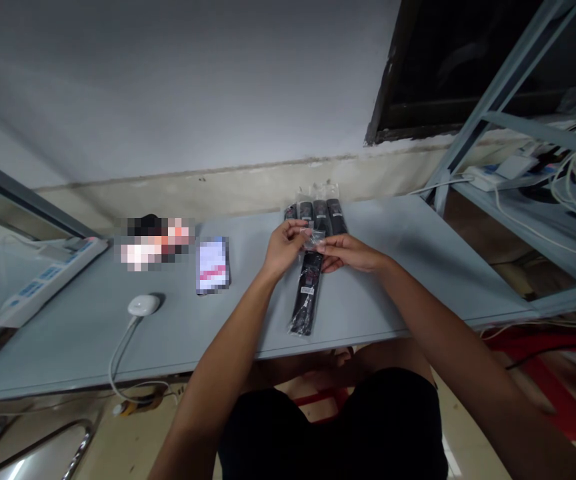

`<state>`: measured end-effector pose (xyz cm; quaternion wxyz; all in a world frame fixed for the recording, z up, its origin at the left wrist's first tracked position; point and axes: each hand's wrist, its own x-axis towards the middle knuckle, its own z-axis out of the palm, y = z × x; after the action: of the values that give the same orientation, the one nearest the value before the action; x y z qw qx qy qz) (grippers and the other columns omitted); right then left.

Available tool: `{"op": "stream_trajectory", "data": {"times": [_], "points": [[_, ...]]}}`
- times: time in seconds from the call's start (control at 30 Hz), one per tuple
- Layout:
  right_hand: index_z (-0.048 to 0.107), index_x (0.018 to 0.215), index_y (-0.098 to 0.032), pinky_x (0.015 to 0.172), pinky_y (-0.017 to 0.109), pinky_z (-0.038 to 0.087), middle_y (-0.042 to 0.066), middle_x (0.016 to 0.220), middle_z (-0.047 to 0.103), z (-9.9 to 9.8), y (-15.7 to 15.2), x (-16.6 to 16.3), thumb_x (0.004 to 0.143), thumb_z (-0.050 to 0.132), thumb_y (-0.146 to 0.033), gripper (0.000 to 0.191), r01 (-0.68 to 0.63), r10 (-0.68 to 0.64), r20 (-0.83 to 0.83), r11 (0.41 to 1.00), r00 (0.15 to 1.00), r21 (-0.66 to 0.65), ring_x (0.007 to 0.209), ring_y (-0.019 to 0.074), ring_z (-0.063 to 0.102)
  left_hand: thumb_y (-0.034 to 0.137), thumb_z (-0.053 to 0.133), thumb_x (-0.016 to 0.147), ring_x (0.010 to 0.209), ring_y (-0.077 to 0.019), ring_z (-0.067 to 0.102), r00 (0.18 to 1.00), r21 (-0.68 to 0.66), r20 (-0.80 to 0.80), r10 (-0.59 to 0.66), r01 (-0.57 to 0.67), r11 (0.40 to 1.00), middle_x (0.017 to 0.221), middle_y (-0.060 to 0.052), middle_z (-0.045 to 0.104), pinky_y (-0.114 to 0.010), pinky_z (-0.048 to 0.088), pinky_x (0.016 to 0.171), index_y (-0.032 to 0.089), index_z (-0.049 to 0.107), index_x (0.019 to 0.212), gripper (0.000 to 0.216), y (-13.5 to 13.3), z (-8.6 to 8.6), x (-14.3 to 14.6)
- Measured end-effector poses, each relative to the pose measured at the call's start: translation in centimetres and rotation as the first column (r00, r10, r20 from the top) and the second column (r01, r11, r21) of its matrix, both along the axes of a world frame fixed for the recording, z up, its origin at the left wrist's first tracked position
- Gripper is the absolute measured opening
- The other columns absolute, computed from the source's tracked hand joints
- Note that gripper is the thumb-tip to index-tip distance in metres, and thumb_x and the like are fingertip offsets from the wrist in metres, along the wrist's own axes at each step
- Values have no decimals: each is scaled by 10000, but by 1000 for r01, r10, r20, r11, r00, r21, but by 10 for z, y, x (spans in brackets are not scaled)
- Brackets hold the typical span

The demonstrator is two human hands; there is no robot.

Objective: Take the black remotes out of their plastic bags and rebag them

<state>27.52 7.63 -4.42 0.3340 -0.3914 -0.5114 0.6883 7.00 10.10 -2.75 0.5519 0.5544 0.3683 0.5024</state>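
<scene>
A black remote control [306, 300] in a clear plastic bag lies lengthwise near the table's front edge, a white label on it. At its far end, my left hand [287, 245] pinches the loose end of the clear bag [313, 238]. From the other side my right hand [348, 253] grips the same plastic, fingers closed. Just beyond my hands, several more bagged black remotes [321, 212] lie side by side toward the wall, their near ends partly hidden by my fingers.
The grey table [248, 320] also bears a phone-like device [213, 265] and a white puck-shaped charger [143, 305] with a cable. A power strip [51, 283] is at the left. Metal shelf posts [493, 100] and cables stand at the right; a wall rises behind.
</scene>
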Motion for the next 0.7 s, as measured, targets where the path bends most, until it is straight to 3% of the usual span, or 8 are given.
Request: {"op": "stream_trajectory", "data": {"times": [0.13, 0.33, 0.53, 0.7], "points": [[793, 1109, -193, 723, 258, 671, 44, 879, 809, 0, -1, -1, 865, 876, -350, 302, -27, 26, -41, 999, 999, -28, 745, 146, 788, 417, 895, 755, 715, -126, 636, 999, 45, 35, 19, -21, 999, 880, -17, 741, -241, 493, 648, 172, 683, 1090, 466, 2, 0, 0], [812, 999, -182, 655, 220, 661, 53, 877, 814, 0, 3, 1, 875, 864, -325, 196, 100, -99, -28, 995, 995, 16, 716, 136, 777, 500, 910, 739, 840, -155, 677, 999, 16, 8, -44, 43, 999, 1016, -69, 771, -272, 520, 760, 165, 683, 1169, 590, 2, 2, -2], [792, 1004, -184, 587, 225, 655, 56, 866, 809, 4, 3, 1, 934, 800, -333, 165, 208, -208, -25, 978, 978, -1, 655, 133, 755, 612, 903, 694, 748, -137, 620, 966, -100, -148, -214, 201, 975, 877, -48, 731, -255, 476, 685, 135, 729, 953, 570, 2, 1, -10], [774, 1108, -201, 663, 275, 680, 44, 861, 808, 6, 2, 3, 901, 822, -273, 224, 126, -128, -51, 991, 990, -41, 708, 151, 774, 638, 899, 678, 654, -116, 561, 976, -82, -172, -133, 120, 989, 760, -17, 677, -249, 449, 616, 140, 732, 876, 561, 4, -2, -11]]}}
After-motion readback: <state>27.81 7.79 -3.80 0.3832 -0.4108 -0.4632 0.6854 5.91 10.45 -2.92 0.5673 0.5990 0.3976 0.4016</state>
